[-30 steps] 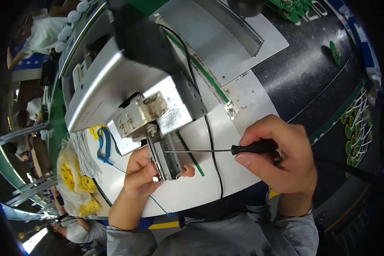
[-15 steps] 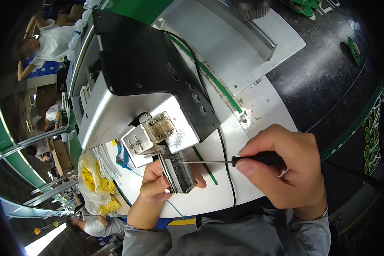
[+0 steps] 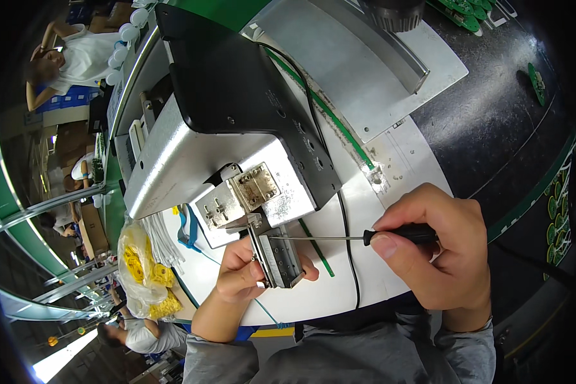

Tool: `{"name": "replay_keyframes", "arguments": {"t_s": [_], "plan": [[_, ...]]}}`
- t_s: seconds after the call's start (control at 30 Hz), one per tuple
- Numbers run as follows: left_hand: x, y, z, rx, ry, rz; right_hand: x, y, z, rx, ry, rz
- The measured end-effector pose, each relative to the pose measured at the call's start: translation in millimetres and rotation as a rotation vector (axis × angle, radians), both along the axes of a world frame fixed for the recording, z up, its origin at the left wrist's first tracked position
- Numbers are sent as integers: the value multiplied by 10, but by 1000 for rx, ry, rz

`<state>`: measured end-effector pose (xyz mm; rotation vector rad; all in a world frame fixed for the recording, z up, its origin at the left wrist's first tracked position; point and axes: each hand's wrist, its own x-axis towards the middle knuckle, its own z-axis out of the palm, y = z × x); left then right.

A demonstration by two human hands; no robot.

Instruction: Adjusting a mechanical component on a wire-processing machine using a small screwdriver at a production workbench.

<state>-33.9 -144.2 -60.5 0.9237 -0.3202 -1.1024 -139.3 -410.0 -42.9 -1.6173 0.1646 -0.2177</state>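
Note:
In my left hand [image 3: 238, 272] is a small metal block [image 3: 281, 261] with a channel and screw holes, gripped from beneath with fingers on both sides. My right hand [image 3: 443, 249] is closed around the black handle of a screwdriver [image 3: 400, 235]. Its thin shaft points left, and the tip meets the upper part of the block; the exact contact point is too small to make out. Just beyond the block stands a machine with a black and silver housing [image 3: 237, 83], and a metal bracket [image 3: 255, 187] with screws sits on its front.
A grey metal plate [image 3: 339, 57] with a raised bar lies at the back. Black cable [image 3: 347, 256] runs down the white table. Blue-handled pliers [image 3: 187, 230] and a bag of yellow parts [image 3: 137, 262] are at left. Green circuit boards [image 3: 536, 84] lie right. Other people work at far left.
The machine, block and both hands appear slightly farther right in the picture. The screwdriver tip stays at the upper part of the block, and both grips are the same.

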Motion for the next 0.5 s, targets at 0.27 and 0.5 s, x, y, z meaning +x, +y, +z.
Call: {"name": "replay_keyframes", "arguments": {"t_s": [0.27, 0.5], "plan": [[10, 37, -17, -3, -24, -11, 3, 28, 0, 17, 19, -10], [-30, 5, -12, -10, -57, 1, -1, 18, 12, 37, 58, -14]]}}
